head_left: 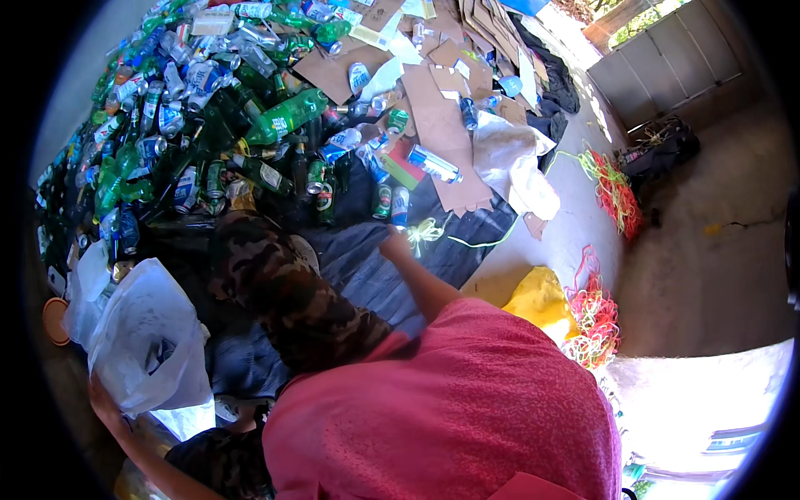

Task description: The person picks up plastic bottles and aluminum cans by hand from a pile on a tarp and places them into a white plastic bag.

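Observation:
At the left, my left hand (102,402) grips the side of a white translucent plastic bag (187,354), its fingers partly hidden by the plastic. The mouth of the bag gapes, with something dark inside. My right hand (393,243) is closed low over the dark sheet (358,271), just below a blue and white can (400,205); what its fingers hold is too small to tell. Beside that can is a green can (382,202). Close to the right hand's fingers lies a knot of pale green string (426,235).
A large heap of bottles and cans (208,108) spreads over the far left, with a big green plastic bottle (287,117) on it. Flattened cardboard (442,137) and a white sack (517,162) lie beyond. Tangled red string (596,321) and a yellow bag (540,302) are at the right.

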A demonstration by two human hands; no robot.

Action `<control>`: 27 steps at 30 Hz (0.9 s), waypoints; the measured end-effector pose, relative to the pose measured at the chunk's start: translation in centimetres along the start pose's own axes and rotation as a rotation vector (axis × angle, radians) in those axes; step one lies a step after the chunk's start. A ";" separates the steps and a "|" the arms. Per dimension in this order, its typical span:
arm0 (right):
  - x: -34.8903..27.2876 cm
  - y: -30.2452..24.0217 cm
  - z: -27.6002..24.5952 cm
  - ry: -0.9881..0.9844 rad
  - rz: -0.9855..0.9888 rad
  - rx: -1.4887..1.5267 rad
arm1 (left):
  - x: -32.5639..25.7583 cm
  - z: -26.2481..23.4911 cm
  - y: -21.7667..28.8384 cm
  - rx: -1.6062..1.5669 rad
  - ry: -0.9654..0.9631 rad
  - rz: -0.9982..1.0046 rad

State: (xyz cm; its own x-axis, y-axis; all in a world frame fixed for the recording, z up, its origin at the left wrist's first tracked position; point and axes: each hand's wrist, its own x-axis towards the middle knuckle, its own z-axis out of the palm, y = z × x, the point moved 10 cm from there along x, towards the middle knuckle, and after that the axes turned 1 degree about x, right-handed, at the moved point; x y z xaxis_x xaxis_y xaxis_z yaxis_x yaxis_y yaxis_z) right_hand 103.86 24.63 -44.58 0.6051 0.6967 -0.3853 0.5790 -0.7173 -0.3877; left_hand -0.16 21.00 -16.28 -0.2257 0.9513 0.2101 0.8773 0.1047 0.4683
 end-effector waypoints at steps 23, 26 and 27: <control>3.3 1.8 2.9 -0.291 -0.053 -0.459 | -2.6 0.4 -0.4 -0.082 0.003 -0.310; 0.1 0.4 2.9 -0.342 -0.165 -0.370 | -2.9 1.3 0.0 -0.078 0.029 -0.340; -1.4 -0.3 2.5 -0.294 -0.194 -0.329 | -3.1 1.2 -0.2 -0.083 0.039 -0.362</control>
State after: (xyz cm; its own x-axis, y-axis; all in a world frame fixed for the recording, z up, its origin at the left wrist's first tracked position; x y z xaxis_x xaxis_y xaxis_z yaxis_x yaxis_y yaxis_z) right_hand 101.47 23.89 -46.01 0.3160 0.7577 -0.5709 0.8366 -0.5064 -0.2090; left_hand 0.85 18.40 -18.07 -0.5325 0.8449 0.0504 0.7007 0.4067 0.5862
